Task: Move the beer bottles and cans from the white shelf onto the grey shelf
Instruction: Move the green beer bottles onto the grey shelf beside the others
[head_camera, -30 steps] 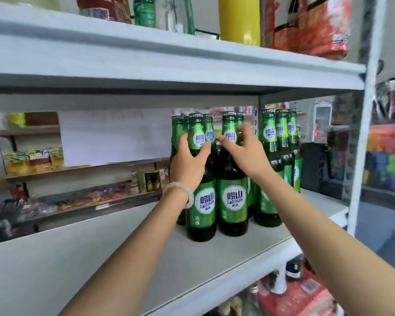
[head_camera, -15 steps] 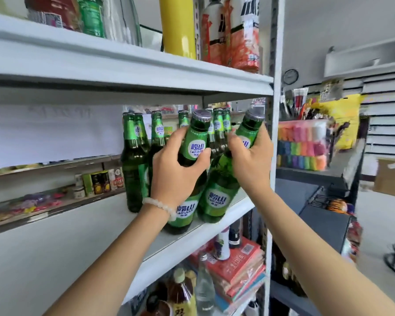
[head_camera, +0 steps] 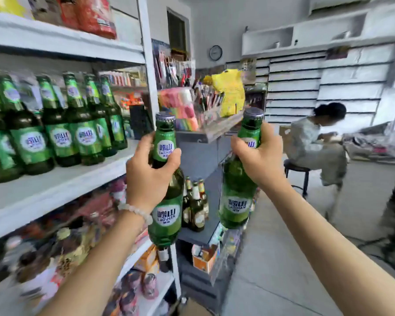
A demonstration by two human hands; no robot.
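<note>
Two hands, left and right, each grip a green bottle at neck and shoulder, airborne off the white shelf's front edge, near the grey shelf. Glass looks heavy, slick, breakable; a lower body hold seems safer.

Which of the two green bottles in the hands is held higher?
The bottle in the right hand: its cap sits a little above the cap of the left hand's bottle.

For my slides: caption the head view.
Each hand, left and right, carries a green beer bottle off the white shelf.
</note>
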